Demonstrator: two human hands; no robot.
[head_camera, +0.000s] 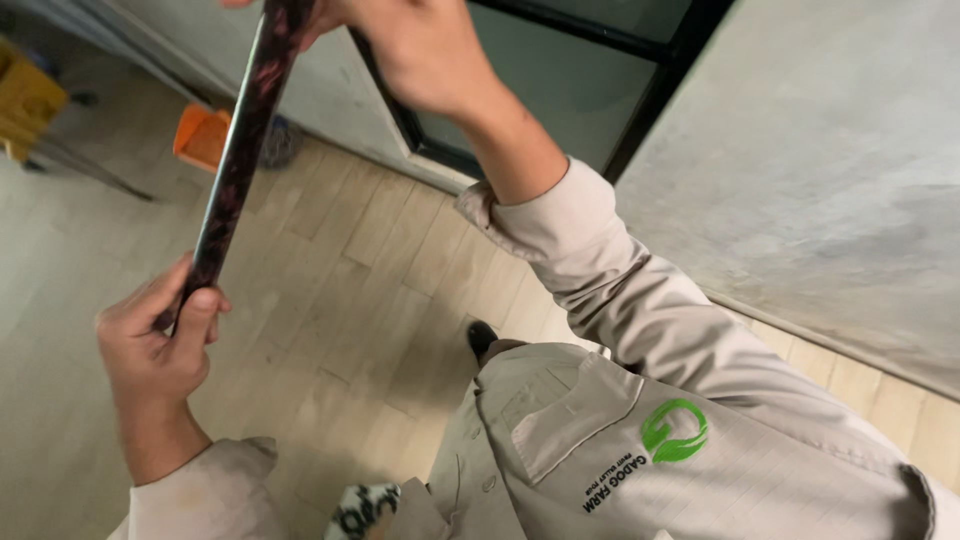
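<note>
I see a long dark pole (235, 150), reddish-black and glossy with a pale glint along one edge, running on a slant from the top of the view down toward the lower left, held up in the air over the floor (330, 300). My left hand (155, 345) grips its lower end: the fingers are curled round it and the thumb lies along the shaft, so that end is firmly clasped. My right hand (420, 50) is up at the top edge of the view on the pole's upper part; it seems to be closed round it, but the fingers are cut off by the frame, so I cannot tell for certain how they sit. Both arms wear pale beige sleeves, and the same beige jacket (600, 440) fills the lower right, with a chest pocket and a green emblem on it. Below the jacket a dark shoe (482, 338) tip shows on the light wooden planks. Farther off, at the upper left, an orange dustpan (203, 135) leans near the foot of the wall, and a yellow thing (25, 100) sits at the left edge, well apart from the pole. To the right stands a grey wall (800, 180), with a dark-framed door (620, 80) beside it.
</note>
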